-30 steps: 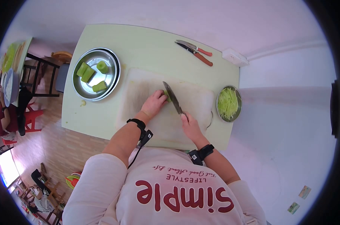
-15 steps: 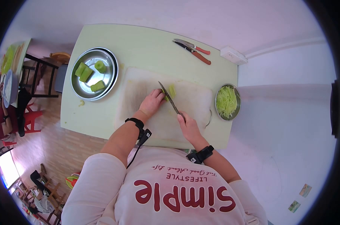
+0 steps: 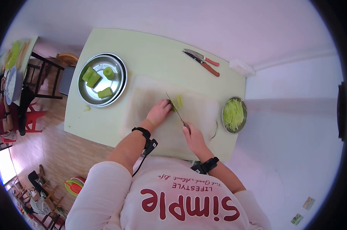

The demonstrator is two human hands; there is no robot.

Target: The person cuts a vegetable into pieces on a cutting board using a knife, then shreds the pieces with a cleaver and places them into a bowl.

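Bent over a green vegetable piece (image 3: 172,107) on the white cutting board (image 3: 158,132), my left hand (image 3: 159,113) presses it with its fingertips. My right hand (image 3: 193,137) is closed round the handle of a dark-bladed knife (image 3: 177,112), whose blade stands on edge right beside my left fingertips. Pale green slices (image 3: 180,101) lie just to the right of the blade. Part of the held piece is hidden by my fingers and the blade.
At the left, a steel bowl (image 3: 81,91) holds several green chunks. Two more knives (image 3: 208,67) lie at the back right, near a white socket box (image 3: 242,68). A bowl of shredded green vegetable (image 3: 233,114) stands at the right edge. Another person's arm (image 3: 8,122) shows far left.
The whole view has shifted, so table and hands appear slightly lower and to the right. The knife blade now looks thinner and more upright beside my left fingertips.
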